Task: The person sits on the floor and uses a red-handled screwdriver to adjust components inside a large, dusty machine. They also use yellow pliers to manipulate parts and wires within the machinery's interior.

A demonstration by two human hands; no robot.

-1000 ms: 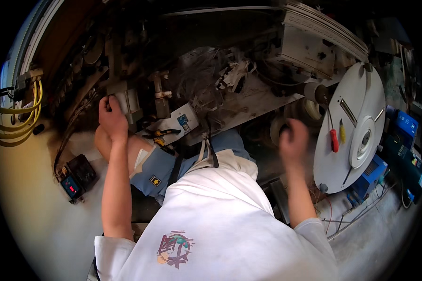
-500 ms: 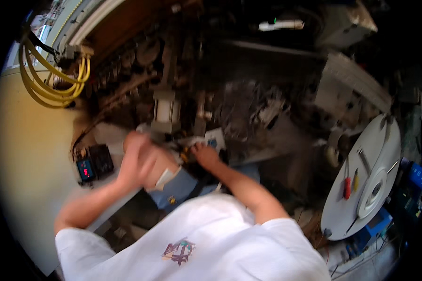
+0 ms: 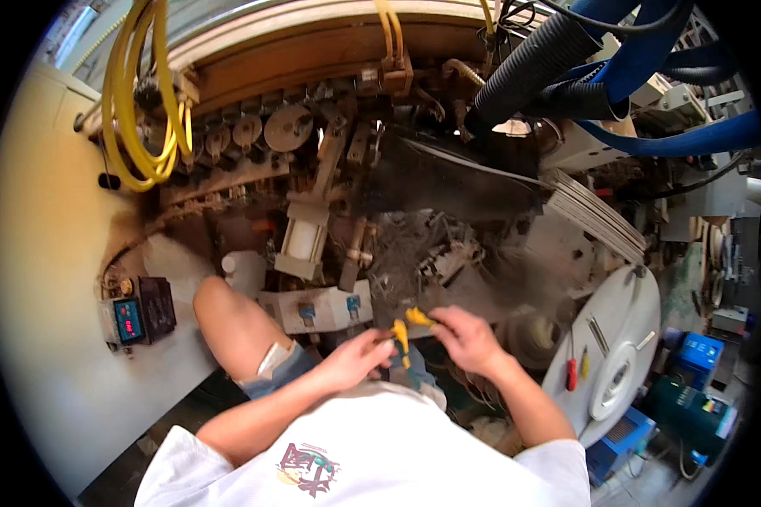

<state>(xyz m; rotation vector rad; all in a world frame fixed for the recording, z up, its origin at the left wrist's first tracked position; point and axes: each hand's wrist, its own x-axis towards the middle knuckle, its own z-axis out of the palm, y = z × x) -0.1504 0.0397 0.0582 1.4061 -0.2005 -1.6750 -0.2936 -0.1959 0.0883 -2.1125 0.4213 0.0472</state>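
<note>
Grip status: left hand [image 3: 355,359] is curled around a yellow-handled tool [image 3: 400,338], fingers closed on the handle, tool roughly upright with its top toward 12 o'clock. Right hand [image 3: 465,338] pinches a second small yellow piece [image 3: 418,317] between fingertips, narrow grip. Can't tell if the two yellow parts are one tool or separate; they sit just beside each other, the right-hand piece at about 1 o'clock from the left-hand one. Both hands meet near frame centre, slightly low, right above the white T-shirt [image 3: 380,448].

Surroundings:
- Bare knee [image 3: 232,325] at 9 o'clock of the left hand, blue shorts hem just below it.
- Dusty machine interior [image 3: 414,245] at 12 o'clock of the hands, caked in grey dust and shavings.
- Pale pneumatic cylinder [image 3: 300,232] at 11 o'clock, tilted.
- Row of round rollers [image 3: 245,135] further up at 11 o'clock.
- Yellow hose loops [image 3: 144,93] at 10 o'clock, far upper left.
- Black corrugated duct [image 3: 533,63] and blue hoses [image 3: 651,51] at 1 o'clock, top.
- White round disc [image 3: 617,338] at 3 o'clock, red-handled tool [image 3: 572,372] and a small yellow one stuck on it.
- Small black box with red display [image 3: 131,308] at 9 o'clock, on the cream machine panel [image 3: 51,296].
- Blue boxes [image 3: 698,355] on the floor at 3–4 o'clock.
</note>
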